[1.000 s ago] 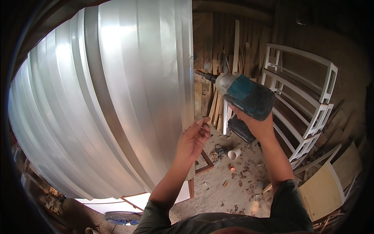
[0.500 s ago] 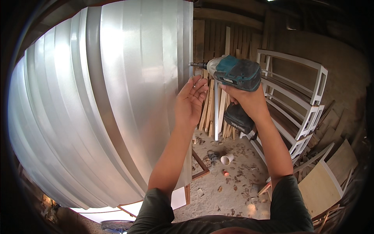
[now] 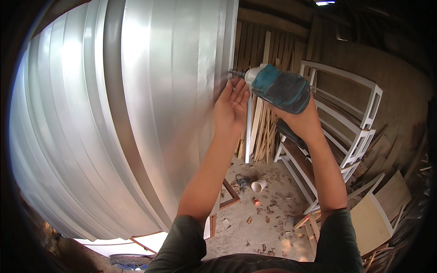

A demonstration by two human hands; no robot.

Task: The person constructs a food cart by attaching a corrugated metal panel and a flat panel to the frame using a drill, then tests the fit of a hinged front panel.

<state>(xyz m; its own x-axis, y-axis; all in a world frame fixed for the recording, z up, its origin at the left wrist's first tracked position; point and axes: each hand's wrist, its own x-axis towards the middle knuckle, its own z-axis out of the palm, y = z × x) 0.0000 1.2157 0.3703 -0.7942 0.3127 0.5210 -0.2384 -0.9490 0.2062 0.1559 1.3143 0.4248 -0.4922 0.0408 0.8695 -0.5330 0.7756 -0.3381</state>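
Note:
My right hand is wrapped round the handle of a teal and black cordless drill, held level and pointing left. The drill's socket tip meets the right edge of a tall ribbed metal sheet; whether a screw sits in the tip is too small to tell. Just below the chuck, my left hand is palm up with curled fingers, close to the sheet's edge. Between its thumb and fingers shows a small metal screw. My right hand partly hides the drill's battery.
White slatted racks stand at the right. Wooden strips and a metal bar lean at the back. On the littered floor lie a white cup-like container and a dark tangled bundle. Boards lean at lower right.
The view has shifted a little, so the sheet's edge, drill and both hands appear further right. The drill has tilted, with its back lower and its battery more hidden. Both grips remain.

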